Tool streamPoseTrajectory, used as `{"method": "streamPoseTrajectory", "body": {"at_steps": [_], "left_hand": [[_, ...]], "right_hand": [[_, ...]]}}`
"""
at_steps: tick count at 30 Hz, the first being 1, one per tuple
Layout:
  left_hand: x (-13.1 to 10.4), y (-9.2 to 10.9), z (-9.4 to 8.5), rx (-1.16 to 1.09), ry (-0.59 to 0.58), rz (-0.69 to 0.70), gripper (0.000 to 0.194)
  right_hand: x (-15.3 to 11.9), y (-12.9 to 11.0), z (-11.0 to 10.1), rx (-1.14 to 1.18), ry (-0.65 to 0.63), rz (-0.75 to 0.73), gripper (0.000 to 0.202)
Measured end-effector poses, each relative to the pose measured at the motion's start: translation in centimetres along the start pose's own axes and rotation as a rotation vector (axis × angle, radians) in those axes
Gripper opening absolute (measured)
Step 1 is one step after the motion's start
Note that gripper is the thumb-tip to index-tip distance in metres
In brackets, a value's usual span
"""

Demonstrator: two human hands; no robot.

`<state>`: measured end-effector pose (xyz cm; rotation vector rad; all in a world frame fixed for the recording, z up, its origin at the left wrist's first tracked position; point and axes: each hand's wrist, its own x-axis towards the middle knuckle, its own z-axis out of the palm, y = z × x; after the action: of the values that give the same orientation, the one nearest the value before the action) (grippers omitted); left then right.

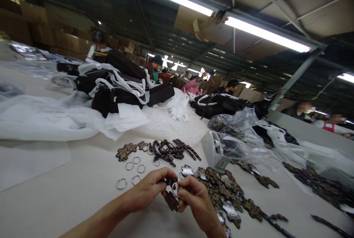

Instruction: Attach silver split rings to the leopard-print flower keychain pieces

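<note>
Near the bottom centre, my left hand [151, 190] pinches a dark strap end close to a silver ring [174, 188]. Fingers of my right hand [195, 195] close on the same ring from the other side. A dark leopard-print piece [171, 201] hangs below the ring, between both hands. Several loose silver rings [121, 183] lie on the white table left of the hands. Beyond them are a leopard-print piece [126, 152] and a bunch of dark patterned straps [166, 150]. To the right spreads a pile of leopard-print pieces [215, 182].
A white-grey device [212, 151] stands behind the pile, beside clear plastic bags [243, 134]. Black bags with white-wrapped handles [118, 96] are heaped at the back left, near white sheets [125, 118]. Several people are farther back; one wears pink [191, 87].
</note>
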<state>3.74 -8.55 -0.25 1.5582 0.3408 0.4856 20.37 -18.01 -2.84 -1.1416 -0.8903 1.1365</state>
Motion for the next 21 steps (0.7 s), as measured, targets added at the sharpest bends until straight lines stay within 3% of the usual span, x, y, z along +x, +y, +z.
{"method": "streamPoseTrajectory", "body": {"at_steps": [10,21], "left_hand": [[0.2,-0.5,0.1,0.041,-0.002,0.015,0.035],[0.0,-1.1,-0.7,0.173,-0.042,0.046,0.041]], "right_hand": [[0.0,0.3,0.0,0.049,0.022,0.018,0.033],[0.2,0.4,0.3,0.144,-0.015,0.188,0.038]]}}
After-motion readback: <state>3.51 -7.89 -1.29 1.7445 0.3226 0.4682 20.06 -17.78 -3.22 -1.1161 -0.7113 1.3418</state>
